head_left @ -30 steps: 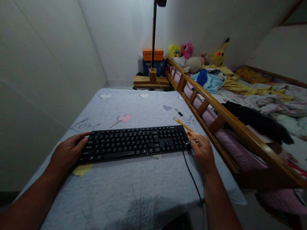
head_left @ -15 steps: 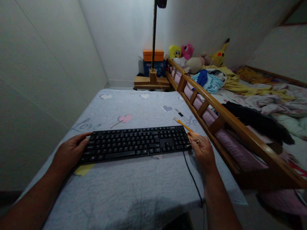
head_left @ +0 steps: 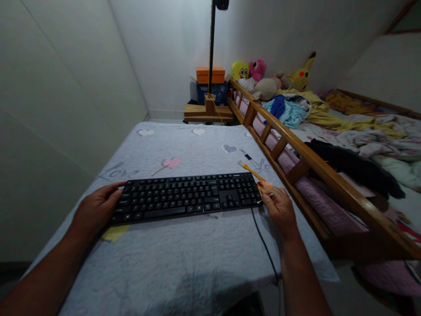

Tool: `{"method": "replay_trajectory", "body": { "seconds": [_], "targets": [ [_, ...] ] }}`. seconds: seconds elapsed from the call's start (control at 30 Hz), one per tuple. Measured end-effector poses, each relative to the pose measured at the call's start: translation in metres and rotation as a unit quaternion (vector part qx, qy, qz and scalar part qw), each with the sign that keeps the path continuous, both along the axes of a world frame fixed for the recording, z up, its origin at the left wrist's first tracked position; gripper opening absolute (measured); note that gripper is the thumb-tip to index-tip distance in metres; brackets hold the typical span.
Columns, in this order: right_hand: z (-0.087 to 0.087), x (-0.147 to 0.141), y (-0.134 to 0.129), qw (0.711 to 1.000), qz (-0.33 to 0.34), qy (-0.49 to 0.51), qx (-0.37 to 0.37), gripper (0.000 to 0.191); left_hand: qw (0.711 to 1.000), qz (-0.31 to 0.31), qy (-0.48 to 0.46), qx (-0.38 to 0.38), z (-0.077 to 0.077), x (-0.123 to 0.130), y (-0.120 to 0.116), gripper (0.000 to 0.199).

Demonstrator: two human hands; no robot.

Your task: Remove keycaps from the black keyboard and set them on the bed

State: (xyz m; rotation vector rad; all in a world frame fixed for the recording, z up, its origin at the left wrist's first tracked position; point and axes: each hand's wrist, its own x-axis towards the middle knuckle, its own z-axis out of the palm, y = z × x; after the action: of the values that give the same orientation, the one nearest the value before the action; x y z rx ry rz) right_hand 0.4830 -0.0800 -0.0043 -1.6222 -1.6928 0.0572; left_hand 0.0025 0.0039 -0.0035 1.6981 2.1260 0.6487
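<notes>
A black keyboard (head_left: 184, 197) lies across the cloth-covered table (head_left: 184, 259), its cable running down from near its right end. My left hand (head_left: 97, 206) grips the keyboard's left end, thumb on top. At the right end, my right hand (head_left: 279, 206) holds a thin white-tipped swab (head_left: 270, 194) in a pinch, with its fingers beside the keyboard edge. Beyond that hand lies a yellow brush (head_left: 251, 170). Another cotton swab (head_left: 159, 170) rests on the cloth behind the keyboard.
A small black item with a thin wire (head_left: 247, 156) lies behind the brush. A wooden bed rail (head_left: 296, 145) runs along the table's right side. At the far end stand a pole on a wooden base (head_left: 209, 112) and an orange box (head_left: 210, 75).
</notes>
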Motion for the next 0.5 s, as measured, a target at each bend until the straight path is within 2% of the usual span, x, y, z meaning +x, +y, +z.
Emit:
{"method": "replay_trajectory", "body": {
  "seconds": [0.5],
  "targets": [
    [0.0013,-0.0052,0.0022,1.0,0.003,-0.016,0.015,0.016,1.0,-0.002,-0.005,0.005,-0.0007,-0.0006,-0.0006,0.053]
  ]
}}
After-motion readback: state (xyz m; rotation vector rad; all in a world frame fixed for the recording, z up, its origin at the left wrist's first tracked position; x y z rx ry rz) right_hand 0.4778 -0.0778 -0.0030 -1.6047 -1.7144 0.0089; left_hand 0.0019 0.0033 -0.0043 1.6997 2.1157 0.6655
